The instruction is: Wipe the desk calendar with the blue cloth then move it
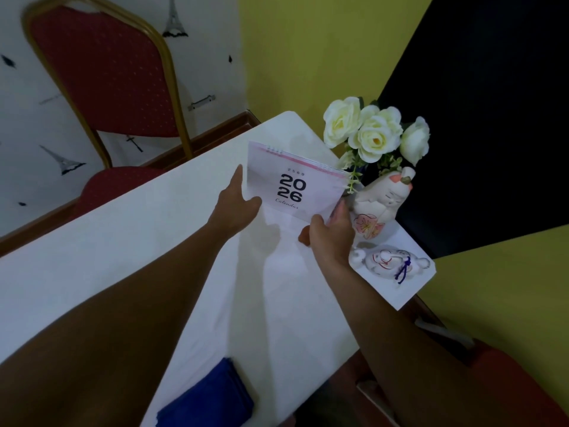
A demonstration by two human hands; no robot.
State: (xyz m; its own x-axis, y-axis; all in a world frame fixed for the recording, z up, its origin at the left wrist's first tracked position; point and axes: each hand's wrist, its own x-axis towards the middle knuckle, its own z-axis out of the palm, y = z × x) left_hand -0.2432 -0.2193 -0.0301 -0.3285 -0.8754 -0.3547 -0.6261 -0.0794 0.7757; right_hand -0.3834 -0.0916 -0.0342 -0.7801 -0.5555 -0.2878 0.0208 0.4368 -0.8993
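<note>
A pink and white desk calendar [292, 183] marked 2026 is held tilted just above the far part of the white table [154, 241]. My left hand [237, 201] grips its left edge, thumb in front and fingers behind. My right hand [329, 235] holds its lower right corner. A folded blue cloth [212, 396] lies on the table's near edge, under my left forearm, and neither hand touches it.
White roses in a vase [372, 134] stand right behind the calendar. A ceramic cat figurine [381, 204] and a small lying figurine [391, 263] sit at the table's right end. A red chair [104, 81] stands beyond the left side.
</note>
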